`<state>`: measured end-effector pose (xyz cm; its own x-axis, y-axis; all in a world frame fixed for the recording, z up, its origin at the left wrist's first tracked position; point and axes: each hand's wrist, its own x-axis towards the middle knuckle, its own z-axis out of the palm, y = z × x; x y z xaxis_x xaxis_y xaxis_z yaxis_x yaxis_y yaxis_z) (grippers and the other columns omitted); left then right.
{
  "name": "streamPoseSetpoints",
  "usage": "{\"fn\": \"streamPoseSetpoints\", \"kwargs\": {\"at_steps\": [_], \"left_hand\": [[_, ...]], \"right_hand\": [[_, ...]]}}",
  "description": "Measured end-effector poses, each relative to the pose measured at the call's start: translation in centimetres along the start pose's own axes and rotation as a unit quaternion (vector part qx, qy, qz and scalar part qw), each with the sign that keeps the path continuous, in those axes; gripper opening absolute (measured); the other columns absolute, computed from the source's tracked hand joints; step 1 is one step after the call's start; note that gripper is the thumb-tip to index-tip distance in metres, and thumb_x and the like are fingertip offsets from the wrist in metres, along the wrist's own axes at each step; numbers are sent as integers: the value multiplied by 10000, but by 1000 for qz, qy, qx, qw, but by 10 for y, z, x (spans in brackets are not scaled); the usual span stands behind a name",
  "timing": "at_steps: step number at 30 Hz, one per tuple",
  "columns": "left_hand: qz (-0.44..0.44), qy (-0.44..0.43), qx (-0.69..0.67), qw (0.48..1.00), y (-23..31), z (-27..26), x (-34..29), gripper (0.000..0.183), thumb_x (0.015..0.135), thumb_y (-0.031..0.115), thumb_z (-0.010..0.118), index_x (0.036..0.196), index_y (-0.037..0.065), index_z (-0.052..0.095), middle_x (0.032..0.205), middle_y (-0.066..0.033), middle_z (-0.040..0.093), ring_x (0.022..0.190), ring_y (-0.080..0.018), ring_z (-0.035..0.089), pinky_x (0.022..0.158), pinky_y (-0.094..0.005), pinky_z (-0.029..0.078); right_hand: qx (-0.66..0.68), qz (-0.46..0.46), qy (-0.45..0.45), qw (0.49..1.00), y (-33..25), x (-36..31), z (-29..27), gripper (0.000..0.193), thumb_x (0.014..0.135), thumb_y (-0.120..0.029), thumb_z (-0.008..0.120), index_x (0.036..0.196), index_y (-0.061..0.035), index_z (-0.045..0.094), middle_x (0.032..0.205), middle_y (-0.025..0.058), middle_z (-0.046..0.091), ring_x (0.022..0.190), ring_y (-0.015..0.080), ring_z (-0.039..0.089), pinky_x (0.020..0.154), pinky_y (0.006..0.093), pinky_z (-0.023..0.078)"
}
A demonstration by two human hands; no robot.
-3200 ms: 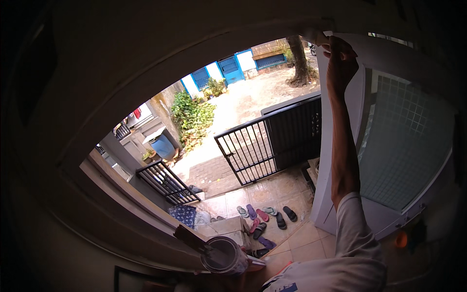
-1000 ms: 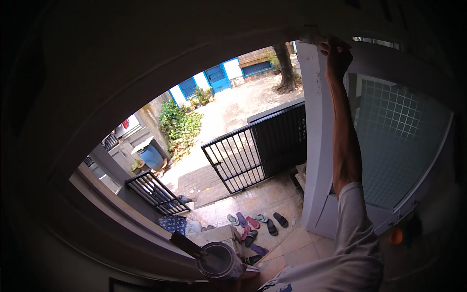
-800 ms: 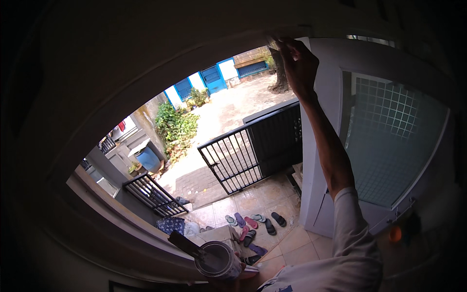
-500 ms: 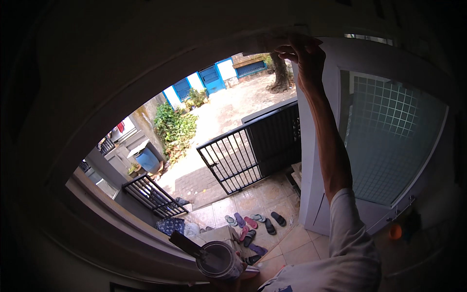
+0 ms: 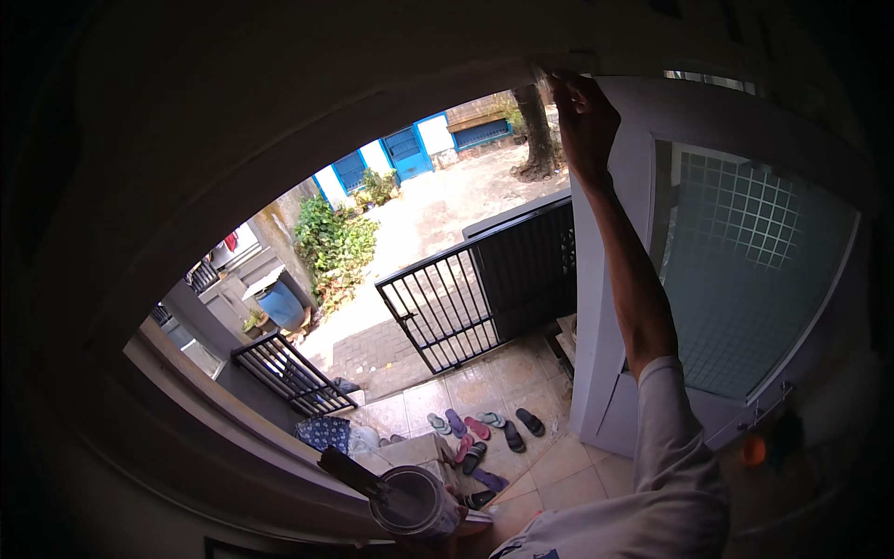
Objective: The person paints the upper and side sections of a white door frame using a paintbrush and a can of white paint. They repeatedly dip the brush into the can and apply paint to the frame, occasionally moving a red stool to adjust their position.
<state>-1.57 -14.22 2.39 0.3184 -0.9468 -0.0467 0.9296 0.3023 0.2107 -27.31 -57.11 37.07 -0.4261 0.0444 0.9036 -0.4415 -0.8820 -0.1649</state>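
My right arm reaches up to the dark top of the door frame (image 5: 410, 102). There my right hand (image 5: 589, 121) is closed, its fingers curled together beside the frame's underside. A thin pale shape shows at the fingertips, too dark and blurred to name. Low in the view, a round paint can (image 5: 410, 503) is held close to my body. My left hand (image 5: 445, 545) is at the can's lower side, mostly hidden by it and in shadow. A dark flat stick (image 5: 352, 473) lies over the can's left rim and slants outward.
A white door (image 5: 610, 373) with a frosted glass pane (image 5: 736, 279) stands open at the right. Several sandals (image 5: 475, 456) lie on the tiled floor below. Beyond are a black metal gate (image 5: 447, 317), a blue barrel (image 5: 279, 306) and a tree (image 5: 535, 140).
My right hand has turned at the wrist, and the thin shape at its fingertips has swung in from the left. The can has shifted very slightly left.
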Motion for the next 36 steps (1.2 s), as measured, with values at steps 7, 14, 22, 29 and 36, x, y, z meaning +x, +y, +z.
{"fn": "streamPoseSetpoints", "kwargs": {"at_steps": [7,14,22,29,36], "left_hand": [[4,-2,1,1000,4,-1,-2,790,872,612,525,1425,64,395,1435,-219,412,1335,-359,390,1019,-532,404],[5,3,2,1000,3,-3,-1,773,886,604,513,1419,55,405,1430,-218,418,1332,-352,397,1019,-521,408],[2,6,-9,1000,-1,-2,13,755,901,594,500,1411,45,416,1425,-217,425,1328,-344,406,1019,-509,413],[35,12,4,999,16,-2,11,739,914,586,488,1405,36,425,1420,-215,432,1324,-337,413,1019,-499,418],[2,-13,-17,1000,6,-3,20,725,927,577,476,1398,27,435,1415,-214,438,1321,-330,421,1019,-488,422]], "right_hand": [[259,37,-92,961,-124,-29,-4,201,922,-197,693,1074,-68,724,967,84,740,853,186,733,708,280,582],[322,266,-15,909,-4,6,-10,345,898,-225,726,1096,37,617,932,144,707,830,260,734,692,338,615],[35,144,29,988,11,10,-18,165,925,-151,654,1023,-31,713,931,104,733,857,175,711,738,306,549],[303,46,-94,947,-188,-69,20,256,851,15,714,1101,-43,699,991,94,705,855,167,717,733,260,583],[459,228,-69,856,-118,-28,19,212,934,-148,676,1073,12,683,933,111,722,814,228,739,665,304,595]]}}
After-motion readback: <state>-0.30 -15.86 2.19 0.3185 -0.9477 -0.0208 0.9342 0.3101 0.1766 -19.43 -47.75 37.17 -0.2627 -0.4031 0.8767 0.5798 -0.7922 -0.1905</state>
